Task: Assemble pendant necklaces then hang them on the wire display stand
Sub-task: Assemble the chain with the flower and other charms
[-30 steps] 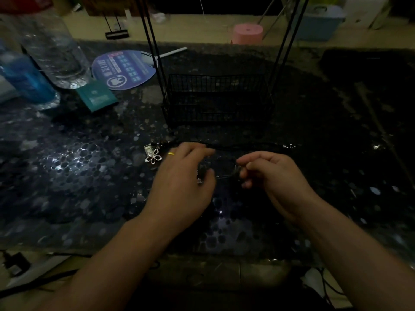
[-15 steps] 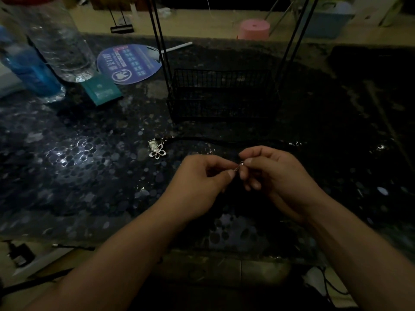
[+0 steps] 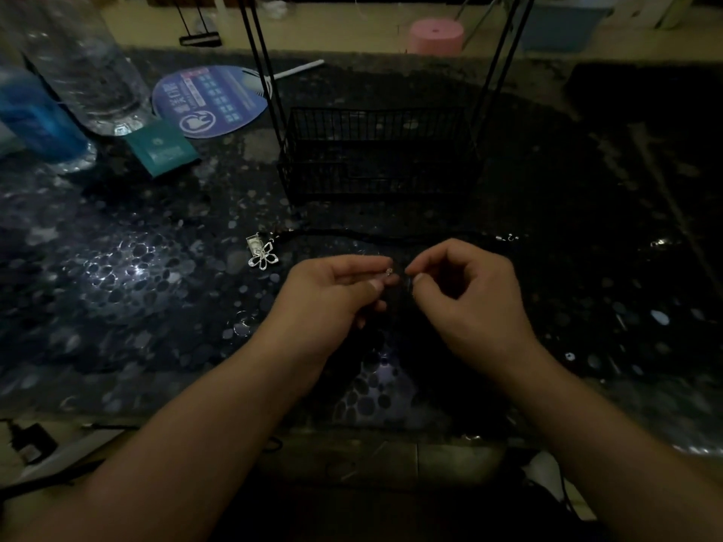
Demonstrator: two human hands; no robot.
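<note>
My left hand (image 3: 332, 295) pinches a small silver pendant (image 3: 388, 272) between thumb and fingertips. My right hand (image 3: 469, 299) faces it a finger's width away and pinches the end of a thin black cord (image 3: 409, 284), hard to see in the dim light. A silver flower pendant (image 3: 263, 257) lies on the dark speckled table (image 3: 137, 307) to the left of my hands, tied to a black cord (image 3: 391, 237) that runs right to a small silver clasp (image 3: 508, 237). The black wire display stand (image 3: 377, 154), with its basket base and upright rods, is just behind.
At the back left stand a clear water bottle (image 3: 90, 72) and a blue bottle (image 3: 35, 115), with a teal packet (image 3: 164, 150) and a round blue hand fan (image 3: 211, 101) beside them. A pink stool (image 3: 436, 35) sits on the floor beyond the table.
My left hand lifted off the table and came over to meet my right hand. Both now pinch small parts tip to tip above the table.
</note>
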